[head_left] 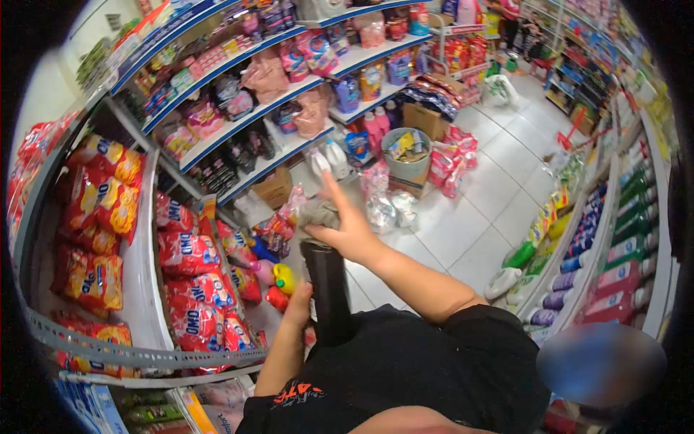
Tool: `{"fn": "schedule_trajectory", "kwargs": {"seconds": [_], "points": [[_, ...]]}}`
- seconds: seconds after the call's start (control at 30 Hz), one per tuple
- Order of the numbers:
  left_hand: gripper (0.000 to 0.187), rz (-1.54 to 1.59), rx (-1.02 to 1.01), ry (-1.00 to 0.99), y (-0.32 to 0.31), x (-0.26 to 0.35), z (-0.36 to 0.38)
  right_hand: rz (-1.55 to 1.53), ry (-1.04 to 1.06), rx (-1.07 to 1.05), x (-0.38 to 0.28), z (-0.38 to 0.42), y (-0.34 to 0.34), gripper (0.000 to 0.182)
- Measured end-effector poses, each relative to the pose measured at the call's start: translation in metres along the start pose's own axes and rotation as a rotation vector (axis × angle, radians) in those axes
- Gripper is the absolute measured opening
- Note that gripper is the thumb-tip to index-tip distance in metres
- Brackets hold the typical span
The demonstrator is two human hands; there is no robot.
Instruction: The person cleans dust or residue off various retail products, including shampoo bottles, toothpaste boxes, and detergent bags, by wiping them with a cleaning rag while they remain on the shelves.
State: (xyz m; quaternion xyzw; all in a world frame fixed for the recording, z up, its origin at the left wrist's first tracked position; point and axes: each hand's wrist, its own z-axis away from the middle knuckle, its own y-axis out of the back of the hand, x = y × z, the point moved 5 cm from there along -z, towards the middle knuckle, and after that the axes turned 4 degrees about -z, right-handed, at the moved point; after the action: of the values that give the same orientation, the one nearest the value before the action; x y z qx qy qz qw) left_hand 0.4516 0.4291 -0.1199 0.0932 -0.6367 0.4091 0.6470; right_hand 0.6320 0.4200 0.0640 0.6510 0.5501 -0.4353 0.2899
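Note:
A tall black object, apparently a bottle (325,282), stands upright against the front of my black shirt. My left hand (298,307) is at its left side with the thumb up along it, and the other fingers are hidden behind it. A crumpled grey-beige cloth (318,212) sits at the top end of the black bottle. My right hand (350,230) is closed on this cloth, its index finger stretched forward and its thumb pressing near the bottle's top.
Red OMO detergent bags (191,289) fill shelves on my left. Shelves of packs and bottles (311,87) stand ahead. A grey bucket (408,163) and pink bags (453,159) sit on the tiled floor (463,239). Bottles (614,275) line the right shelf. People (510,22) stand far back.

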Motion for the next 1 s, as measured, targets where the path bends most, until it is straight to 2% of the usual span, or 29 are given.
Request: {"fn": "schedule_trajectory", "kwargs": {"seconds": [0.07, 0.1, 0.17, 0.27, 0.3, 0.37, 0.4, 0.5, 0.53, 0.6, 0.63, 0.73, 0.77, 0.83, 0.87, 0.9, 0.97, 1.0], "points": [[0.061, -0.146, 0.129, -0.097, -0.024, 0.039, 0.008, -0.260, -0.187, -0.067, 0.032, 0.001, -0.008, 0.058], [0.059, -0.219, 0.200, -0.152, -0.034, 0.059, 0.014, -0.338, -0.205, -0.070, 0.044, 0.002, -0.012, 0.053], [0.062, -0.242, 0.188, -0.255, -0.042, 0.077, 0.020, -0.503, -0.227, -0.082, 0.058, 0.006, -0.023, 0.045], [0.066, -0.334, 0.222, -0.348, -0.030, 0.088, 0.024, -0.641, -0.112, 0.051, 0.052, 0.014, -0.030, 0.036], [0.065, -0.355, 0.248, -0.390, -0.027, 0.091, 0.026, -0.626, -0.135, 0.116, 0.051, 0.020, -0.032, 0.035], [0.065, -0.398, 0.296, -0.513, -0.020, 0.099, 0.029, -0.249, 0.140, 0.036, 0.035, 0.033, -0.037, 0.037], [0.063, -0.271, 0.381, -0.562, -0.018, 0.100, 0.030, -0.057, 0.277, -0.006, 0.027, 0.040, -0.043, 0.038], [0.060, 0.131, 0.200, -0.431, 0.006, 0.109, 0.030, 0.233, 0.502, -0.244, 0.009, 0.080, -0.079, 0.045], [0.059, 0.131, 0.406, -0.455, 0.020, 0.116, 0.034, 0.200, 0.455, -0.283, 0.013, 0.078, -0.080, 0.045], [0.059, 0.042, 0.569, -0.605, 0.014, 0.136, 0.048, 0.135, 0.363, -0.366, 0.019, 0.073, -0.082, 0.045], [0.057, 0.087, 0.497, -0.621, 0.003, 0.140, 0.055, 0.071, 0.335, -0.341, 0.015, 0.065, -0.078, 0.050], [0.049, -0.031, 0.491, -0.669, -0.052, 0.160, 0.073, -0.064, 0.231, -0.262, 0.018, 0.043, -0.065, 0.051], [0.055, -0.421, 0.543, -0.612, -0.041, 0.149, 0.079, -0.372, 0.050, -0.218, 0.021, 0.041, -0.065, 0.049], [0.061, -0.174, 0.239, -0.662, -0.040, 0.126, 0.069, -0.605, -0.106, -0.226, 0.016, 0.038, -0.069, 0.049], [0.064, -0.048, 0.091, -0.681, -0.043, 0.116, 0.065, -0.381, 0.018, -0.260, 0.008, 0.036, -0.068, 0.048], [0.067, 0.148, 0.073, -0.632, -0.041, 0.100, 0.058, -0.160, 0.146, -0.269, 0.000, 0.035, -0.066, 0.047], [0.073, 0.527, 0.033, -0.526, -0.042, 0.076, 0.050, -0.069, 0.138, -0.309, 0.008, 0.041, -0.075, 0.044], [0.070, 0.557, 0.085, -0.499, -0.039, 0.076, 0.050, -0.021, 0.140, -0.324, 0.013, 0.045, -0.078, 0.042]]}}
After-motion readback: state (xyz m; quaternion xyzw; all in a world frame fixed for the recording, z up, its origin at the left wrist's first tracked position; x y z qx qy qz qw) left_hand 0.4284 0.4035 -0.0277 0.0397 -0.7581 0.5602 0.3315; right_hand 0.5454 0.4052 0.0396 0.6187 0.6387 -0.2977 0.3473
